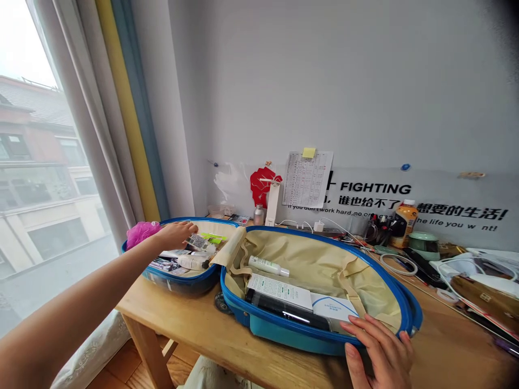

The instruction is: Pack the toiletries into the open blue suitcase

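An open blue suitcase (308, 339) with a beige lining lies across the wooden table. My left hand (178, 235) reaches into its left half, fingers curled on a small clear-and-grey packet (197, 241). Around that hand are a pink mesh bath puff (141, 233), a yellow-green packet (214, 237) and a white bottle with a dark cap (192, 262). My right hand (379, 346) rests with spread fingers on the near rim of the right half. Inside this half lie a white tube (268, 266), white boxes (279, 290) and a long black cylinder (287, 310).
Along the wall stand a small bottle (258, 214), a power strip (324, 231), an orange drink bottle (404, 222) and a green-lidded jar (424, 244). Cables and a brown pouch (478, 297) crowd the right side. A curtain (93, 108) and window are on the left.
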